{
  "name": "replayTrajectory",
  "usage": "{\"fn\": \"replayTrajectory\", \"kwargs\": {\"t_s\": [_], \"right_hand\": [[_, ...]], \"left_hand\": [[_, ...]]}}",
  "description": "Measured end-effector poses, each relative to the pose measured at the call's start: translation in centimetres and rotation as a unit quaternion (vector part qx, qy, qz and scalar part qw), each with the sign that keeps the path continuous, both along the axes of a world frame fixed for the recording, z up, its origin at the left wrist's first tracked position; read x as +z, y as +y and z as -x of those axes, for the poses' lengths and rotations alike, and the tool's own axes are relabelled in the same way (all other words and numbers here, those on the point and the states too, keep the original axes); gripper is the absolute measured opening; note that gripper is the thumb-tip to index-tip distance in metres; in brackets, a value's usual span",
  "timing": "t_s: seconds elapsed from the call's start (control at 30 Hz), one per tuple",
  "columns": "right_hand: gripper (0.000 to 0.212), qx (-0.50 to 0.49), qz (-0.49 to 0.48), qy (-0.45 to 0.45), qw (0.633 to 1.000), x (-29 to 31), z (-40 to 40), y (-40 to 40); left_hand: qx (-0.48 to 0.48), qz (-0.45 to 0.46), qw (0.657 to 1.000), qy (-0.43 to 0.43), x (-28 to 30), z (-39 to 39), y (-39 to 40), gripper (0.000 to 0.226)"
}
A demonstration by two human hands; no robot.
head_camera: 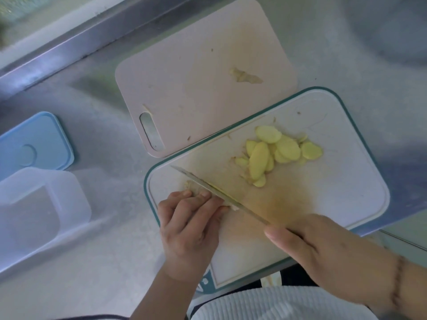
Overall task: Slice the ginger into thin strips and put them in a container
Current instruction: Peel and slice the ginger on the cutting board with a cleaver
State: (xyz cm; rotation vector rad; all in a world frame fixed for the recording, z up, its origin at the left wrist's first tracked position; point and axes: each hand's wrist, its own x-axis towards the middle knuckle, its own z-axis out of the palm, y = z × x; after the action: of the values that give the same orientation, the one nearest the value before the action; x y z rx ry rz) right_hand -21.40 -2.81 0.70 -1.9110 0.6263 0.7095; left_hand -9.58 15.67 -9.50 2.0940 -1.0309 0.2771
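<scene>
One ginger piece [193, 189], small, firm and probably slick where cut, lies at the near-left of the white board [346, 181], pinned under the curled fingertips of the left hand [191, 227]; best held low, tips tucked back from the knife [219, 192]. Right hand [323, 252] has its grip clamped on the handle, apparently. Slices [277, 153], thin, light and brittle, lie mid-board; container [34, 218] on the tabletop, left.

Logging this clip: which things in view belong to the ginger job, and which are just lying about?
In use: ginger piece, knife, ginger slices, white cutting board, clear container, left hand, right hand.
Lying about: pink cutting board, ginger scrap, blue lid.
</scene>
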Motion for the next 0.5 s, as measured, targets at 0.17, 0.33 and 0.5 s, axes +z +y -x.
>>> {"fn": "replayTrajectory", "kwargs": {"t_s": [0.17, 0.33, 0.5], "right_hand": [[0.071, 0.032, 0.002, -0.052, 0.998, -2.3, -4.4, 1.1], [0.069, 0.003, -0.002, -0.042, 0.999, -1.8, -2.9, 1.2], [0.071, -0.007, 0.048, -0.053, 0.997, -1.4, -3.0, -0.5]], "left_hand": [[-0.007, -0.006, 1.0, -0.003, 0.1, -0.1, -0.1, 0.019], [-0.002, -0.003, 1.0, -0.01, 0.1, -0.2, 0.1, 0.018], [0.007, -0.024, 1.0, -0.014, 0.4, 0.0, -0.2, 0.021]]}}
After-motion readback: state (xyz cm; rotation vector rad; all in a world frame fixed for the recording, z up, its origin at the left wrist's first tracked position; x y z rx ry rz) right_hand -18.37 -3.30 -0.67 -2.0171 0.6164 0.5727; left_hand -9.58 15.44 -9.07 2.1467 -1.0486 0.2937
